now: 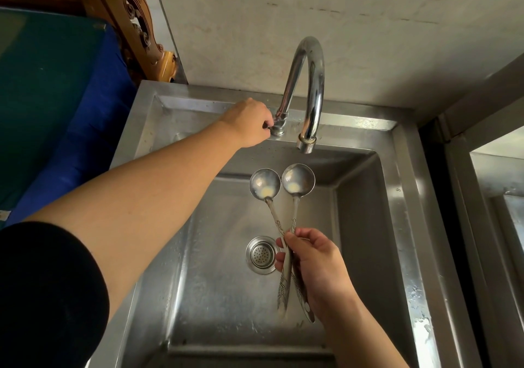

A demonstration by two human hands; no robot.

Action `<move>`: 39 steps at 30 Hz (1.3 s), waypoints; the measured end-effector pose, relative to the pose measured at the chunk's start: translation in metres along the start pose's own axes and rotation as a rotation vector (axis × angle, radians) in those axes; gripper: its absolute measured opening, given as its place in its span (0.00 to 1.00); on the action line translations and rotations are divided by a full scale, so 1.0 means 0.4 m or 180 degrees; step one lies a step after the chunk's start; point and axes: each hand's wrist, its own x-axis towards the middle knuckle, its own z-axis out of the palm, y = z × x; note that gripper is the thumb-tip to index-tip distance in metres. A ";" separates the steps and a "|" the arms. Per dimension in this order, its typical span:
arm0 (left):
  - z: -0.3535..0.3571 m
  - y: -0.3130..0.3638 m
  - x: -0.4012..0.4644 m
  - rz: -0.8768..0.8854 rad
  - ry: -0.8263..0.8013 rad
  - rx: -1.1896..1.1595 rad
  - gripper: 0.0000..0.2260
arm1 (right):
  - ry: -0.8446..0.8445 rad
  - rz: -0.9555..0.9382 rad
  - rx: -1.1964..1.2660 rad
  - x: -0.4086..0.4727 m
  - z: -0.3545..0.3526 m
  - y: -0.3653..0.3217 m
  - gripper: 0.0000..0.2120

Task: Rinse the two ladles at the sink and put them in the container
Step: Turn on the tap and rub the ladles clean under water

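Over the steel sink (402,197), the right hand (317,271) pinches the crossed handles of both ladles, thumb on top and fingers curled beneath. Left ladle (265,183) and right ladle (298,180) have their bowls side by side, touching or nearly so, facing up, below and just in front of the faucet spout (307,89). Each bowl shows a pale yellowish patch. No water stream is visible at the spout. At the sink's back rim, the left hand (248,123) is closed around the faucet base (278,125); the valve itself is hidden by the fingers. Drain strainer (261,255) sits in the basin floor, beside the handles.
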 end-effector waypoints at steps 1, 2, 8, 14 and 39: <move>0.001 0.001 0.000 -0.0002 0.0011 -0.0011 0.11 | 0.0021 -0.0018 -0.0015 0.000 0.002 0.001 0.03; 0.003 0.001 0.000 -0.0008 0.0023 -0.0019 0.11 | 0.0036 -0.0032 -0.0021 0.001 0.004 0.001 0.02; 0.004 -0.001 0.002 -0.0019 0.0045 -0.0055 0.11 | 0.0057 -0.0028 0.0083 -0.003 0.017 0.001 0.02; 0.000 -0.003 0.010 0.0013 0.0045 -0.0024 0.11 | 0.0055 -0.0044 0.0157 -0.002 0.024 0.003 0.02; 0.058 0.070 -0.111 0.0070 0.0392 -0.0544 0.14 | -0.0010 0.0037 0.0225 0.002 0.021 -0.002 0.03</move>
